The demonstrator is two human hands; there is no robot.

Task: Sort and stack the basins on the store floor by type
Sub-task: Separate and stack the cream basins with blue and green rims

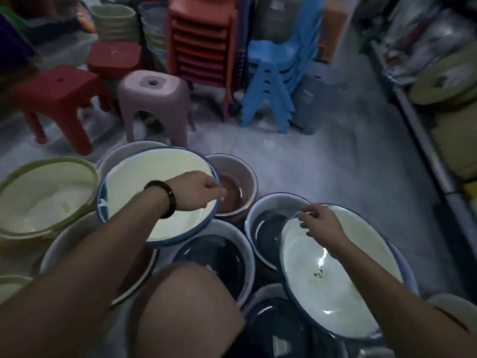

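A person crouches on a grey store floor (322,164) among many basins, one bare knee (185,306) low in view.

The left hand (198,192), with a dark beaded bracelet (169,200) on its wrist, has its fingers (219,193) curled over the far rim of a cream enamel basin with a blue rim (144,171), holding it tilted above the others. Just beyond those fingers sits a small pinkish basin with a reddish inside (236,177). Under the held basin, nearer the person, is a white basin with a dark inside (216,257). Left of the hand rests a pale plastic basin with a green rim (46,195).

The right hand (320,224) curls its fingers (307,215) round the far left rim of a second cream enamel basin with a blue rim (330,288), which leans toward the person. Just left of these fingers, partly under that basin, lies another dark-lined white basin (268,228).

Well beyond both hands stand a lilac plastic stool (154,99), a red plastic stool (56,96), a tall stack of orange stools (204,40) and stacked blue plastic chairs (271,81). The view is dim and blurred.
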